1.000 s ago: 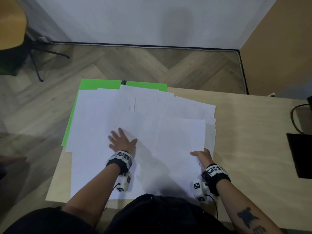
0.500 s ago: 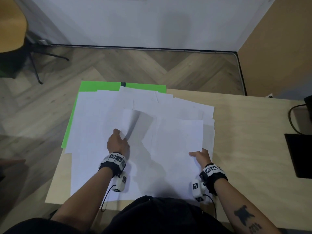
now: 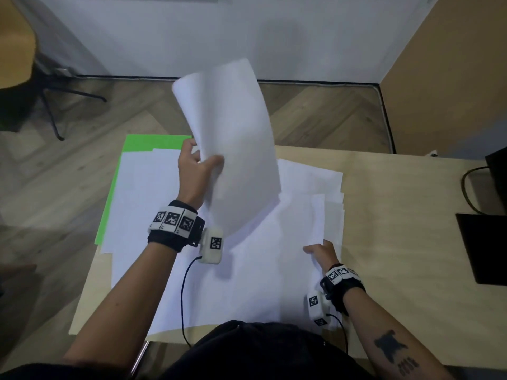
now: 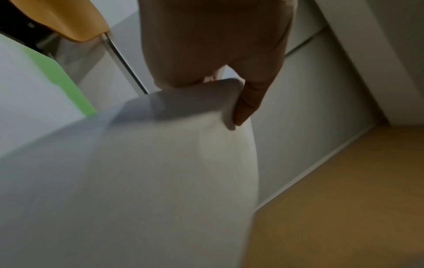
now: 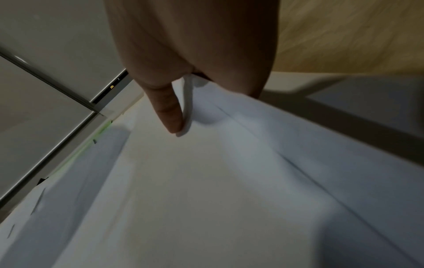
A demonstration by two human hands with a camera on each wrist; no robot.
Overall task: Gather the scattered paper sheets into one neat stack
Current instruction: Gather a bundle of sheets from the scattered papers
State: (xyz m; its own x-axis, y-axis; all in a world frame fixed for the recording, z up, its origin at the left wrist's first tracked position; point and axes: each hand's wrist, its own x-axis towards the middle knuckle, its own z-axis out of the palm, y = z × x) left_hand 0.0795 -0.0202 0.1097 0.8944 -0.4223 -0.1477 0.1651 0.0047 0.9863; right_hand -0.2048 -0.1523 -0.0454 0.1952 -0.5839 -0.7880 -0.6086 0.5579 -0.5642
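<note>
Several white paper sheets lie spread and overlapping on the left part of the wooden table. My left hand is raised above them and pinches one white sheet, which curves upward off the table. The left wrist view shows the thumb pressed on that sheet. At the pile's right edge my right hand pinches the edge of a sheet; the right wrist view shows the thumb on a curled paper edge.
A green sheet lies under the papers at the table's far left corner. A black flat device and a cable sit at the table's right edge. A chair stands on the floor at far left.
My left hand went from lying flat on the papers to gripping one sheet's edge, then lifted that sheet high above the table. The right hand stayed at the pile's right edge.
</note>
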